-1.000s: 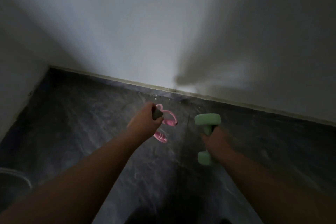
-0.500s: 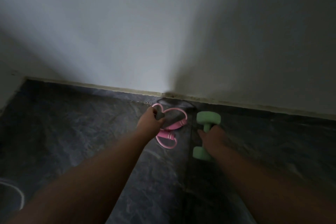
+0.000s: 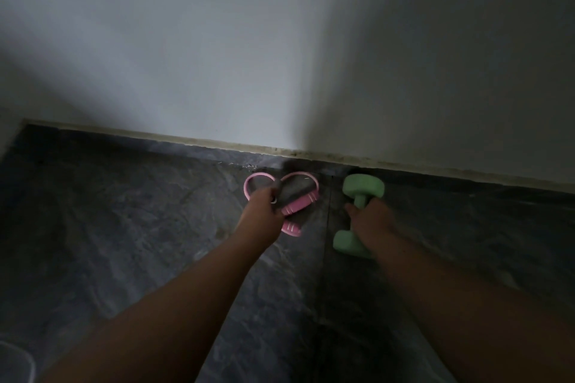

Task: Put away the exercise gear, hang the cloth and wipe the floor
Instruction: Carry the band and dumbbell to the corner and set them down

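A pink resistance band (image 3: 311, 188) with two loops and ribbed grips lies low over the dark floor near the wall. My left hand (image 3: 264, 211) grips its middle, fingers curled round it. A green dumbbell (image 3: 357, 214) stands tilted just right of the band, one end near the skirting, the other nearer me. My right hand (image 3: 371, 218) grips its handle from the right side. Whether the dumbbell and the band touch the floor I cannot tell.
A white wall (image 3: 280, 56) rises straight ahead, meeting the dark marbled floor (image 3: 140, 227) at a pale skirting line. A curved pale rim (image 3: 18, 354) of some round object shows at the bottom left corner. The room is dim.
Both hands have moved forward and down toward the base of the wall, carrying the pink band and the green dumbbell. The view has tilted lower and closer to the floor.
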Tool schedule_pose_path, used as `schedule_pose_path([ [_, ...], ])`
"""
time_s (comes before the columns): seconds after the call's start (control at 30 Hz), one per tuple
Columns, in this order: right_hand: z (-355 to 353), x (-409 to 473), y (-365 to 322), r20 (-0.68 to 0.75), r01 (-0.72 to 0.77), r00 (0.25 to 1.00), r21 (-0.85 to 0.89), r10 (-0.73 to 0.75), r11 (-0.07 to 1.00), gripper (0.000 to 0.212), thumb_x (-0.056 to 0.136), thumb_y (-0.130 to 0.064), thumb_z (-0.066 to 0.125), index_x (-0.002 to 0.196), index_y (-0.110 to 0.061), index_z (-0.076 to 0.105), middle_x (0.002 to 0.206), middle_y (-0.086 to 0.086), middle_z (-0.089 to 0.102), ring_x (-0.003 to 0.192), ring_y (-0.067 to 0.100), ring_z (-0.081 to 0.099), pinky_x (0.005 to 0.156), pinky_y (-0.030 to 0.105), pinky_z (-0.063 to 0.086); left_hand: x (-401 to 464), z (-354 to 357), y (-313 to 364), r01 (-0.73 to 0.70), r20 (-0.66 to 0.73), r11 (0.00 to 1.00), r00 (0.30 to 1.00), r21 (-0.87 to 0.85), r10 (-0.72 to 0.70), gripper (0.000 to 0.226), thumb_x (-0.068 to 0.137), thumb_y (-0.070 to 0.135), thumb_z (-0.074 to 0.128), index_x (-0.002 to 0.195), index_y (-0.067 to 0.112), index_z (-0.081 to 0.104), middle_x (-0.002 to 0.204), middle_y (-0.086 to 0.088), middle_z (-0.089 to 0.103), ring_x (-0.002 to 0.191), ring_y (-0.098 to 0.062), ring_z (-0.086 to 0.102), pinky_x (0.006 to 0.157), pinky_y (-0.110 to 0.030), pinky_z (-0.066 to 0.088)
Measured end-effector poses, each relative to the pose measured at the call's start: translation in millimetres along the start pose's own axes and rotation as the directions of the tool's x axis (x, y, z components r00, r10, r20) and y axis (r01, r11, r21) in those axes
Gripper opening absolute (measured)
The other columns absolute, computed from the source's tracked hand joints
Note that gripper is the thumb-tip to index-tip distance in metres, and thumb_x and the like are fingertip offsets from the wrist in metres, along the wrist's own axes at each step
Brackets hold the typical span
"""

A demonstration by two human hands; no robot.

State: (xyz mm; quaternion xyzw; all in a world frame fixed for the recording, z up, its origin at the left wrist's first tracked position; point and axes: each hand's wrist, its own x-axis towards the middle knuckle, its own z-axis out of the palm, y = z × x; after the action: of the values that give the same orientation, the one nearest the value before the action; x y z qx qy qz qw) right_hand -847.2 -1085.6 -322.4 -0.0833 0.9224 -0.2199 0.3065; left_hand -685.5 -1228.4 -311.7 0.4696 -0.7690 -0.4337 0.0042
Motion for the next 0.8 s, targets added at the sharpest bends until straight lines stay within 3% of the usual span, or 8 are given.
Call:
schedule_pose_path([
  [0.1,1,3,1,0.003,0.001,1.0,-0.024,0.0,1.0,0.054,0.09,-0.041,0.064,0.118,0.005,0.055,0.124,0.027,0.058,0.114,0.042,0.055,0.092,0.04,0.043,-1,2,-3,-0.035,0.048,0.999,0.998,0.04,0.033,0.044,0.09,0.014,0.055,0.134,0.015,0.05,0.12,-0.009,0.063,0.096,-0.017,0.063,0.078,-0.031,0.055],
  [0.2,-6,3,0,0.043,0.025,0.999,-0.09,-0.022,0.996,0.053,0.093,-0.042,0.058,0.12,0.003,0.055,0.128,0.027,0.057,0.116,0.041,0.055,0.093,0.04,0.042,-4,-3,-2,-0.127,0.067,0.979,0.991,0.161,0.117,0.05,0.092,0.019,0.052,0.141,0.018,0.043,0.14,-0.01,0.05,0.122,-0.026,0.053,0.101,-0.045,0.048],
  [0.33,-43,-37,-12,0.045,0.084,0.996,-0.179,-0.077,0.98,0.045,0.096,-0.038,0.05,0.121,-0.001,0.057,0.128,0.026,0.057,0.116,0.04,0.056,0.095,0.039,0.043,-40,-35,18,-0.134,0.095,0.96,0.989,0.248,0.114,0.06,0.092,0.018,0.053,0.148,0.021,0.034,0.155,-0.009,0.031,0.136,-0.029,0.039,0.11,-0.046,0.038],
  [0.4,-71,-81,-24,0.077,0.195,0.98,-0.237,-0.182,0.952,0.039,0.094,-0.031,0.054,0.119,-0.001,0.058,0.124,0.024,0.058,0.113,0.039,0.056,0.091,0.037,0.043,-74,-60,34,-0.136,0.079,0.943,0.99,0.303,0.117,0.062,0.092,0.021,0.052,0.15,0.025,0.029,0.156,-0.009,0.029,0.137,-0.029,0.036,0.111,-0.045,0.036],
  [0.57,-160,-217,-78,0.215,0.607,0.794,-0.327,-0.569,0.724,0.049,0.092,-0.028,0.057,0.136,-0.01,0.046,0.131,0.013,0.055,0.12,0.03,0.051,0.098,0.04,0.043,-194,-147,104,-0.079,0.039,0.855,0.997,0.512,0.069,0.059,0.096,0.036,0.04,0.151,0.023,0.021,0.159,-0.006,0.023,0.146,-0.025,0.019,0.116,-0.045,0.022],
  [0.67,-225,-305,-130,0.284,0.701,0.712,-0.348,-0.642,0.623,0.051,0.095,-0.032,0.053,0.141,-0.016,0.039,0.142,0.007,0.047,0.132,0.025,0.043,0.104,0.04,0.042,-275,-219,155,-0.009,-0.046,0.847,0.998,0.531,0.039,0.058,0.094,0.039,0.037,0.148,0.023,0.024,0.156,-0.007,0.028,0.144,-0.025,0.023,0.115,-0.046,0.024],
  [0.8,-315,-417,-199,0.377,0.827,0.556,-0.342,-0.741,0.446,0.059,0.095,-0.038,0.045,0.149,-0.02,0.029,0.155,0.005,0.033,0.145,0.024,0.025,0.118,0.042,0.026,-390,-327,232,0.104,-0.188,0.869,0.982,0.484,-0.013,0.057,0.093,0.04,0.037,0.146,0.021,0.028,0.154,-0.007,0.031,0.144,-0.025,0.024,0.116,-0.045,0.022],
])
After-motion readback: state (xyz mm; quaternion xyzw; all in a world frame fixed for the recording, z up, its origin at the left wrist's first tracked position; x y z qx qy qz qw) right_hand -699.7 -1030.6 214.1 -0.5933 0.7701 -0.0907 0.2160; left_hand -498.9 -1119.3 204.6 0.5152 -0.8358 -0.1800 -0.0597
